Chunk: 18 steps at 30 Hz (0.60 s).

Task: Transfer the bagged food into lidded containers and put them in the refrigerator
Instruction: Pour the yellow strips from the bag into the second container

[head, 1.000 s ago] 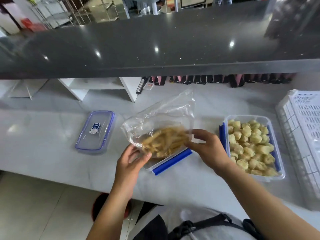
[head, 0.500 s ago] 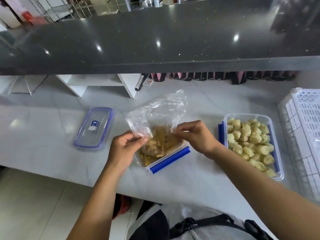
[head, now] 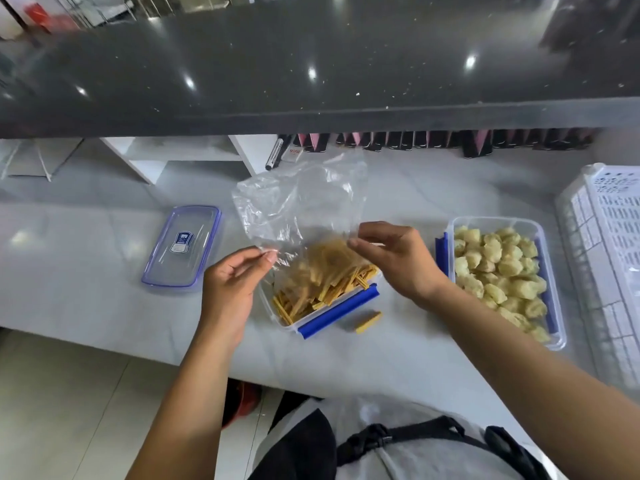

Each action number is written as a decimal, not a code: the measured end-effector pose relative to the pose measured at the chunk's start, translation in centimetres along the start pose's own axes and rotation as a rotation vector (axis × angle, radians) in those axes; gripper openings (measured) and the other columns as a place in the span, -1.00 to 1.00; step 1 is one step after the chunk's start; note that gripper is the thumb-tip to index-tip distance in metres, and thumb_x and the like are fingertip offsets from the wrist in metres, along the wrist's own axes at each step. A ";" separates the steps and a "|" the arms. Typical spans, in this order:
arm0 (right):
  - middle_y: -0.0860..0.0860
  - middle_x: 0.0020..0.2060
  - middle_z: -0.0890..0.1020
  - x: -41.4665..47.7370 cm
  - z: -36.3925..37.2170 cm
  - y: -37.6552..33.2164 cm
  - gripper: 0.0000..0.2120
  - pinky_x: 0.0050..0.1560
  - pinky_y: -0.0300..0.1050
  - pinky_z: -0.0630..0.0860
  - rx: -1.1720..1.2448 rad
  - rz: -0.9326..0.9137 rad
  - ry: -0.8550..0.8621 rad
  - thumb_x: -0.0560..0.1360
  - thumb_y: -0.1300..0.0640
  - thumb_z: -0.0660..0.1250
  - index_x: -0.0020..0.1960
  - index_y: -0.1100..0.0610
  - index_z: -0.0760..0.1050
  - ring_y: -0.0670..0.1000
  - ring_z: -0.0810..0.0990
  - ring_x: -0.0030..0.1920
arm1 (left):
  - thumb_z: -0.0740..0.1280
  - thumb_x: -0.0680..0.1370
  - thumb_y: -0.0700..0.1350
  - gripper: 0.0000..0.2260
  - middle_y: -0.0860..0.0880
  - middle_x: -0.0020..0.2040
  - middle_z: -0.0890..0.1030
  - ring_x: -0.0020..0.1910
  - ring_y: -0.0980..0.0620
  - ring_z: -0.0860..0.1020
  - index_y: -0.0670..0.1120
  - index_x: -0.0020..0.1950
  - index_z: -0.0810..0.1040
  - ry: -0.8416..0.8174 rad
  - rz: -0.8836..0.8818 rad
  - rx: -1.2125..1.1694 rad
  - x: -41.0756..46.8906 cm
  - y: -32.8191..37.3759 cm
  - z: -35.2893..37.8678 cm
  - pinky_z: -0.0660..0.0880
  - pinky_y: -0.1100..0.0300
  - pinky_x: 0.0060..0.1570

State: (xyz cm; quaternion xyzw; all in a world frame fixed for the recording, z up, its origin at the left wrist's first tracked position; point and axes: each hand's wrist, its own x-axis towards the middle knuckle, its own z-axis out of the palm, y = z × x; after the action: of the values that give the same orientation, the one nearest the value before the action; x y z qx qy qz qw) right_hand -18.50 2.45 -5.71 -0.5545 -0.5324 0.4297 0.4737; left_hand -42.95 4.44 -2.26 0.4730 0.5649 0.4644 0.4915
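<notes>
Head view: both hands pinch the bag (head: 301, 206) above the box (head: 320, 299) at centre, left hand (head: 232, 289) at its left edge, right hand (head: 394, 261) at its right, fingertips closed on plastic. Strips (head: 318, 275) spill into the box. One strip (head: 369, 321) lies just right of it. Lid (head: 181, 247) sits left, filled box (head: 502, 275) right.

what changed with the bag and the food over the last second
Both hands, left and right, lifted the clear plastic bag, spilling the yellow strips into the blue-clipped clear container. One strip landed on the counter. The flat lid and the tub of pale lumps stayed put.
</notes>
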 end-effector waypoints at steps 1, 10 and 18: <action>-0.02 0.07 0.68 -0.4 0.1 0.3 -0.77 0.08 -0.06 0.61 0.000 0.059 0.000 0.54 0.03 0.43 0.15 0.11 0.65 -0.03 0.64 0.10 | 0.47 0.47 -0.25 -0.88 0.04 -0.12 0.74 -0.11 0.16 0.67 -0.08 -0.02 0.67 -0.012 -0.007 0.013 -0.1 -0.3 0.0 0.57 0.18 0.08; -0.10 0.10 0.60 -8.1 1.0 4.0 -0.79 0.09 -0.10 0.54 -0.287 0.237 0.098 0.49 0.10 0.48 0.11 -0.01 0.61 -0.08 0.58 0.08 | 0.46 0.50 -0.20 -0.92 0.05 -0.10 0.74 -0.08 0.16 0.65 -0.06 -0.04 0.65 0.014 -0.058 -0.032 -0.9 -2.2 -0.8 0.54 0.25 0.00; 0.00 -0.07 0.60 -9.9 2.3 7.6 -0.86 -0.03 0.15 0.56 -0.859 0.001 -0.078 0.40 0.17 0.54 -0.08 0.01 0.66 0.18 0.56 0.00 | 0.56 0.40 -0.08 -0.74 -0.07 0.01 0.69 0.11 0.00 0.62 -0.09 0.03 0.64 -0.094 -0.056 0.004 0.1 -2.8 -1.0 0.50 0.22 0.07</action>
State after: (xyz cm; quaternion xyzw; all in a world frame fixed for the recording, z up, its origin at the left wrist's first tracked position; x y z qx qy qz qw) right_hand -20.03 -7.11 -13.90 -0.6848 -0.6804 0.1899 0.1791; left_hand -44.21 4.14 -4.92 0.4791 0.5551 0.4266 0.5295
